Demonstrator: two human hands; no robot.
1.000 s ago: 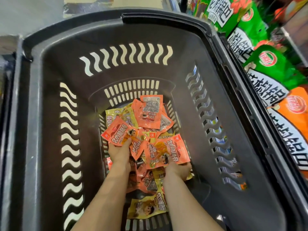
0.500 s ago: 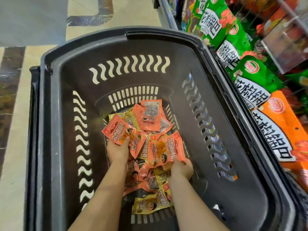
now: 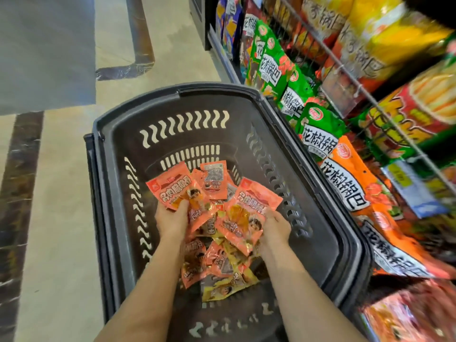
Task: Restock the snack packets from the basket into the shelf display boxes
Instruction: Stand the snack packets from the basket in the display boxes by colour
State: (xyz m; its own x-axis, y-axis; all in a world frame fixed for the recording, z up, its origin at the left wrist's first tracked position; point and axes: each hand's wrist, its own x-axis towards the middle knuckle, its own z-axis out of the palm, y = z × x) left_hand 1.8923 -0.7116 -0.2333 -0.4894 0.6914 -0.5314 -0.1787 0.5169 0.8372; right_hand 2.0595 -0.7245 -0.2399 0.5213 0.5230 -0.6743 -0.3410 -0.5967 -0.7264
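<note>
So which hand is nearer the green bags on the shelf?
Right. The right hand grips packets on the basket's shelf side, closer to the green bags; the left hand grips packets farther away, toward the aisle side.

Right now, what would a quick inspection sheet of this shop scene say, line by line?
Surface: tiled floor under the basket.
Job's things: orange and yellow snack packets piled in the dark plastic basket.
Clutter: nothing seen.
Grippers: left hand grips orange packets; right hand grips another bunch.
Cables: nothing seen.
Surroundings: wire shelf at right with large green and orange snack bags; display boxes not seen.
</note>
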